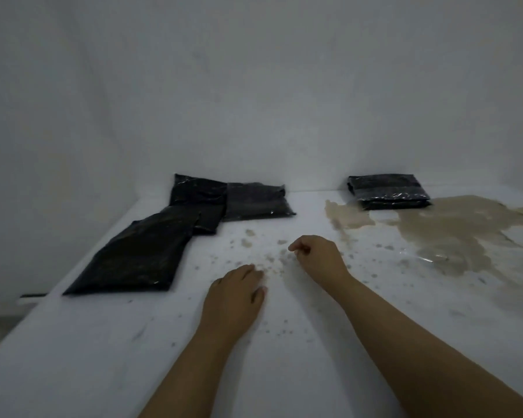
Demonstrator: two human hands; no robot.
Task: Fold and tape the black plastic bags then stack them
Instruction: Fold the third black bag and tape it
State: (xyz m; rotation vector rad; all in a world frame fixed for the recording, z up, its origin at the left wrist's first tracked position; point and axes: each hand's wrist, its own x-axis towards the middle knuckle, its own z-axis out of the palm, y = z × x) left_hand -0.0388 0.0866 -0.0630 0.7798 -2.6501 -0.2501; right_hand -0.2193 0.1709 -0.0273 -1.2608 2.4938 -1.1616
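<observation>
Both hands are over the middle of the white bench, holding no bag. Left hand lies palm down with fingers fairly straight on the scattered crumbs; right hand has its fingers curled in, maybe pinching a crumb, too dim to tell. Unfolded black bags sit far left: a long one nearest, overlapping a second, with a third beside it by the wall. Folded stack is far right, at the edge of a tan spill. No tape roll in view. The step looks like clearing grit before pulling the next bag in. To do it well: sweep crumbs away from the work spot, fold on the clean centre patch, press air out along the creases so the tape bites, and keep the bag and the stack off the wet stain.
</observation>
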